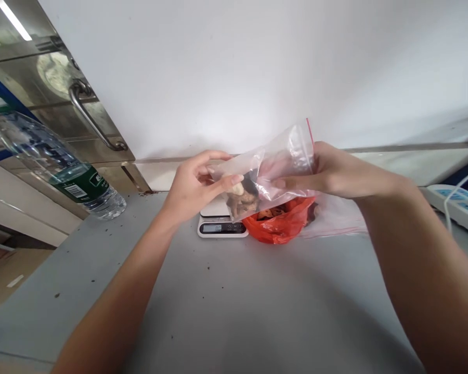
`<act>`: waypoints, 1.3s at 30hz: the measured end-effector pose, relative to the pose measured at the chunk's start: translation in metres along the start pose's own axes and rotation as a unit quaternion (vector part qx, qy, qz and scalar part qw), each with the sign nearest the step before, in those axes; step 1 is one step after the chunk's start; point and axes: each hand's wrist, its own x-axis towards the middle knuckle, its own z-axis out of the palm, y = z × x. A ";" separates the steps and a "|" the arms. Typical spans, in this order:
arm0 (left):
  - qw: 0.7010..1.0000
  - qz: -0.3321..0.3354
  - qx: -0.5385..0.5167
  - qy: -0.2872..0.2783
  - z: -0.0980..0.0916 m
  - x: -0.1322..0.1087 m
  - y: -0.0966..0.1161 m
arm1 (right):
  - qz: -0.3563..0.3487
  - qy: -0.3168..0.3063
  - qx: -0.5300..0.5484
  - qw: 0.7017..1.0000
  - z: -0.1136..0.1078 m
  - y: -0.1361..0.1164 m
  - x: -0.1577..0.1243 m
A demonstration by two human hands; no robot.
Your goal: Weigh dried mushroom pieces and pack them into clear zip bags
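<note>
A clear zip bag with a red strip at its mouth is held tilted above the table between my two hands. Brown, dark and pale dried pieces lie in its lower left end. My left hand grips that end, thumb in front. At the mouth end, my right hand is closed on the bag, its fingers partly behind the plastic. Under the bag stands a white digital scale, its plate mostly covered from view. A red plastic bag of brown dried pieces sits open beside the scale.
Another clear zip bag lies right of the red bag. A large water bottle with a green label stands at the left. A white device with a cable is at the far right. Dark crumbs dot the grey table; a white wall rises behind.
</note>
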 end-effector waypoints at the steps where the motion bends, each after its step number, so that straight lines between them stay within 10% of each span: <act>1: 1.000 -0.001 -0.006 0.008 0.003 0.001 0.003 | 0.003 0.009 -0.002 1.000 -0.004 0.001 -0.004; 7: 0.997 0.035 -0.012 0.061 0.033 0.009 0.019 | 0.041 0.188 -0.053 0.980 -0.032 0.013 -0.051; 12: 0.990 0.066 0.073 -0.098 0.061 0.010 0.021 | 0.006 0.431 -0.185 0.883 -0.048 0.052 -0.084; 18: 0.942 0.073 0.205 -0.255 0.093 0.018 0.031 | 0.010 0.230 -0.439 0.868 -0.049 0.117 -0.113; 22: 0.921 0.055 0.246 -0.298 0.103 0.020 0.035 | 0.037 0.212 -0.448 0.868 -0.038 0.125 -0.121; 39: 0.973 0.049 0.101 -0.202 0.054 0.018 0.023 | -0.024 0.268 -0.356 0.895 -0.017 0.060 -0.074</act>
